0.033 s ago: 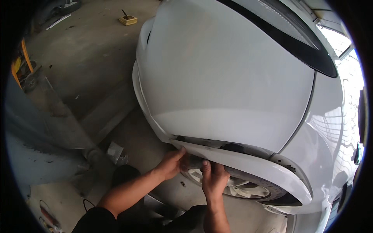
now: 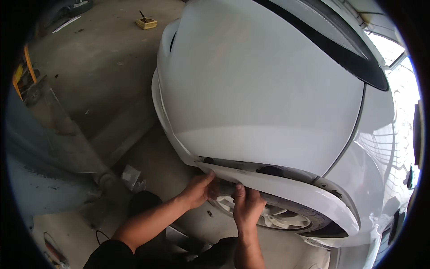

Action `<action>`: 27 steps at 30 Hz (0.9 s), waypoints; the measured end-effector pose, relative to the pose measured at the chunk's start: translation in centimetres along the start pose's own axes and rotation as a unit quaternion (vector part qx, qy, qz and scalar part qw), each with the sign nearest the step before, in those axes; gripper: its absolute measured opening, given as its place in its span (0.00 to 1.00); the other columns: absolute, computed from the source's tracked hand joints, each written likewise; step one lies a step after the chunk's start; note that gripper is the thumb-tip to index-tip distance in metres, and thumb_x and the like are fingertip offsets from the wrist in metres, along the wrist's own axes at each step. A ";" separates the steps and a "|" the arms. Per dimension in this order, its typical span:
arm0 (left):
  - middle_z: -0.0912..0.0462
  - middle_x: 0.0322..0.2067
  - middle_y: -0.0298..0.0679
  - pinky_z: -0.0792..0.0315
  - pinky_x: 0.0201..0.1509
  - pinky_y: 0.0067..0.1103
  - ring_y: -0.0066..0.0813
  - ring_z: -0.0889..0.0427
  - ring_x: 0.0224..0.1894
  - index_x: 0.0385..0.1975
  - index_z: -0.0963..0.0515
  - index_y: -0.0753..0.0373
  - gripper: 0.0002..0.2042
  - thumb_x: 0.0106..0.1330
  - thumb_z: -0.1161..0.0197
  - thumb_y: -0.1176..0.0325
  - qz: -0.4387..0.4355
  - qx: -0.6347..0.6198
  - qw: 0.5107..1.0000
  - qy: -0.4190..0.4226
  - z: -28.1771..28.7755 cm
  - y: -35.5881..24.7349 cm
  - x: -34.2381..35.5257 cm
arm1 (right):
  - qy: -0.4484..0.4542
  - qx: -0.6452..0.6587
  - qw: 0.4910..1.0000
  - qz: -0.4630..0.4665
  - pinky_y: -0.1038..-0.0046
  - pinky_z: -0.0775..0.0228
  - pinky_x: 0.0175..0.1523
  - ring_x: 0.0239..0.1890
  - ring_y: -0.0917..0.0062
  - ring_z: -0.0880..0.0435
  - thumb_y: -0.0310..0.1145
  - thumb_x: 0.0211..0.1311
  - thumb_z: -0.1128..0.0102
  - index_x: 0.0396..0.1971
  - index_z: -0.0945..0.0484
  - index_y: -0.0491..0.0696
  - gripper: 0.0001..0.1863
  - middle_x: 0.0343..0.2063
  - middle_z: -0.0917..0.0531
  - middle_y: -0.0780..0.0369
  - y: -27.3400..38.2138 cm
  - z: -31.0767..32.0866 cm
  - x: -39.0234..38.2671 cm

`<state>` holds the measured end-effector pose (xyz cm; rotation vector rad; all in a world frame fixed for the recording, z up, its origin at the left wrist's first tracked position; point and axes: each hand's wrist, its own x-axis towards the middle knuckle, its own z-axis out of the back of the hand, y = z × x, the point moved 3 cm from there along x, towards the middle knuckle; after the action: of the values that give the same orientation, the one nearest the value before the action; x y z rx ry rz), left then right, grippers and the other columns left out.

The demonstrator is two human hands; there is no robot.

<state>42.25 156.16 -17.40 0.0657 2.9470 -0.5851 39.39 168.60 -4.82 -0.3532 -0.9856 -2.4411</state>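
Observation:
A white car's curved fender panel (image 2: 291, 187) arches over a wheel (image 2: 286, 218) with a light-coloured rim. Between the fender and the broad white body panel (image 2: 264, 98) runs a dark gap (image 2: 271, 170), where black parts show. My left hand (image 2: 198, 190) is closed on the fender's lower edge near its left end, thumb on the outer face and the other fingers hidden beneath. A little to the right, my right hand (image 2: 248, 206) grips the same edge, thumb up against it and fingers curled behind.
At left stands a large grey-blue panel (image 2: 49, 184), with clear plastic wrapping (image 2: 132, 175) on the floor beside it. A yellow tray (image 2: 147, 23) holding a dark-handled tool lies on the far floor. Orange bars (image 2: 30, 65) stand at the left edge.

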 end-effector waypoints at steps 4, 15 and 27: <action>0.23 0.23 0.34 0.27 0.26 0.21 0.25 0.21 0.26 0.36 0.27 0.61 0.22 0.66 0.46 0.44 0.017 0.021 0.999 0.031 0.7 0.6 0.8 | -0.029 -0.080 0.995 0.041 0.73 0.30 0.27 0.16 0.72 0.22 0.32 0.63 0.42 0.33 0.23 0.40 0.09 0.13 0.22 0.59 1.4 0.2 0.7; 0.23 0.24 0.35 0.27 0.27 0.22 0.27 0.21 0.28 0.35 0.29 0.60 0.23 0.66 0.49 0.42 0.056 0.031 0.995 0.080 0.3 0.3 0.7 | 0.025 -0.156 0.987 0.020 0.59 0.29 0.40 0.34 0.51 0.21 0.32 0.57 0.39 0.35 0.23 0.42 0.10 0.29 0.20 0.50 0.8 1.0 0.9; 0.21 0.24 0.36 0.27 0.26 0.23 0.26 0.20 0.27 0.37 0.27 0.60 0.21 0.66 0.47 0.45 0.080 -0.005 0.996 0.051 2.3 0.3 0.6 | 0.036 -0.095 0.994 -0.045 0.66 0.30 0.31 0.20 0.64 0.23 0.34 0.65 0.50 0.28 0.26 0.40 0.12 0.14 0.25 0.58 1.4 0.9 0.8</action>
<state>41.97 155.61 -19.68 0.3364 3.0035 -0.5591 39.49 168.07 -3.07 -0.2881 -0.7557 -2.6192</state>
